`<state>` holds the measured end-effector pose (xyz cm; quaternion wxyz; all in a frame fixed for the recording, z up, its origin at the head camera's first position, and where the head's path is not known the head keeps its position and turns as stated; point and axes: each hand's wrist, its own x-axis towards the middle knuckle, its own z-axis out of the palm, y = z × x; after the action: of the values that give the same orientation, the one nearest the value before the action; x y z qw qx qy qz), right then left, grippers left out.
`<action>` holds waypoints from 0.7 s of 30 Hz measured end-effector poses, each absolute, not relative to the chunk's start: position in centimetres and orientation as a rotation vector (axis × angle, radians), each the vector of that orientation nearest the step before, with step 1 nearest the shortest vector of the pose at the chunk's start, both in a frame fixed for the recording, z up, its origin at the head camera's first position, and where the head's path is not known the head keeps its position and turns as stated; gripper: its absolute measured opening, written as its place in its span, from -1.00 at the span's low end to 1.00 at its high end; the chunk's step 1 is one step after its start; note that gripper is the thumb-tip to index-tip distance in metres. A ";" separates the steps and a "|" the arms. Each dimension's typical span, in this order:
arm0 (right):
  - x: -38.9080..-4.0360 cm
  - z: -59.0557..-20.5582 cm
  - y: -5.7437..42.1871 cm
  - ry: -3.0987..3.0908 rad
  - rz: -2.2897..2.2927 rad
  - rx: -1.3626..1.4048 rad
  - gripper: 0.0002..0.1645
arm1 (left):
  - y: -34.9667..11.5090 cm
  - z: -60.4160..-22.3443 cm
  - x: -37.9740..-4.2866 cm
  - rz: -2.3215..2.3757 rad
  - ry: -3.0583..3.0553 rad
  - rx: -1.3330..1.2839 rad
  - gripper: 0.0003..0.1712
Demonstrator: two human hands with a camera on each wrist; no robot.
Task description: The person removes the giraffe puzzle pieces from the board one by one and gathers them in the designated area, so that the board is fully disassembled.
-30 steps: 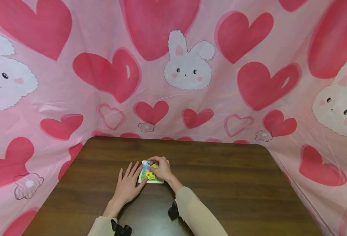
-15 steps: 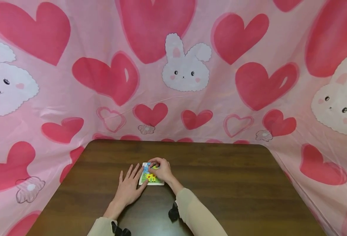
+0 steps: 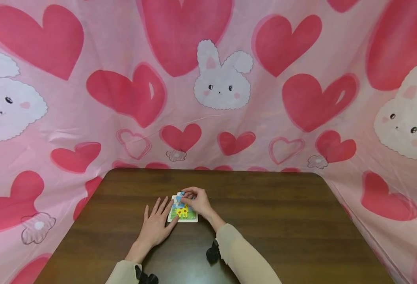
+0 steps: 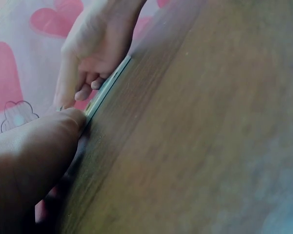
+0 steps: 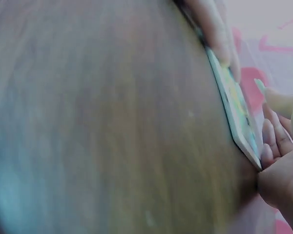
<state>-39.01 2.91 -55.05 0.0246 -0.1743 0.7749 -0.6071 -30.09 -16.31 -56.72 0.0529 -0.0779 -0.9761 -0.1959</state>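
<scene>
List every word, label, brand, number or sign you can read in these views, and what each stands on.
None: no text is readable in any view.
Picture board: a yellow, red-spotted figure shows; any fine print is too small to read.
Blue piece in the right hand: too small to tell.
Backdrop: hearts, rabbits and flowers, no words.
Black wrist devices: no legible marking.

Evenly lit and fairly sharp in the head view, with soft sheen on the tabletop [image 3: 261, 213]; hazy and blurred in both wrist views, with bluish lower-corner glare.
</scene>
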 end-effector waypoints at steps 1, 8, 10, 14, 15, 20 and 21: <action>-39.1 -54.9 3.1 2.391 -1.883 -0.540 -0.73 | -16.3 -56.7 -30.1 -0.599 -2.965 -0.236 -0.13; -39.3 -53.8 5.0 2.382 -1.891 -0.538 -0.72 | -16.3 -56.8 -30.0 -0.591 -2.972 -0.230 -0.12; -39.4 -53.5 5.7 2.384 -1.907 -0.528 -0.71 | -16.4 -56.8 -30.0 -0.587 -2.981 -0.229 -0.12; -39.8 -53.3 7.4 2.407 -1.924 -0.524 -0.70 | -16.4 -56.9 -30.1 -0.595 -2.990 -0.228 -0.11; -39.8 -53.2 7.8 2.410 -1.926 -0.515 -0.70 | -16.4 -56.9 -30.0 -0.594 -2.994 -0.227 -0.11; -40.3 -53.1 10.4 2.457 -1.905 -0.512 -0.69 | -16.5 -56.4 -30.1 -0.596 -2.981 -0.243 -0.11; -40.3 -53.1 10.9 2.474 -1.894 -0.506 -0.69 | -16.5 -56.3 -30.1 -0.595 -2.980 -0.245 -0.12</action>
<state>-40.33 10.92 -53.07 -0.0074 -0.1603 0.7838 -0.6000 -30.13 -16.47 -56.28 0.0464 -0.0804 -0.9764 -0.1951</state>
